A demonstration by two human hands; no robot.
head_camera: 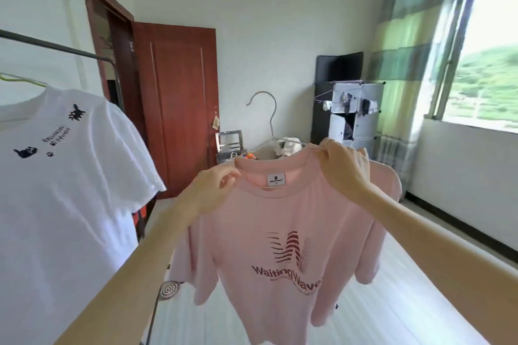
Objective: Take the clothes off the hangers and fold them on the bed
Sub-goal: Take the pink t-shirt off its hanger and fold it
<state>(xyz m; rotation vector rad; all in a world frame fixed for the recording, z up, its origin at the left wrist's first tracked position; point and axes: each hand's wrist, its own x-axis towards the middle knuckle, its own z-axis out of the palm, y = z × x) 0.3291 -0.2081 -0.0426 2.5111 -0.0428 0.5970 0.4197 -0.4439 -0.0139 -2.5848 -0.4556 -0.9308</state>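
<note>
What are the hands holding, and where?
Both hold the pink printed T-shirt by its neckline: left hand at one side, right hand at the other.

1. A red-brown door [179,109] stands open against the white wall [280,22] at the far end of the room.
2. Right of the door, a black and white cube cabinet [353,112] stands in the corner beside a green checked curtain [403,45].
3. The window [487,64] on the right looks out on green hillside.
4. Low against the far wall sits a small metal frame [228,141].
5. The floor [406,288] is pale.
</note>
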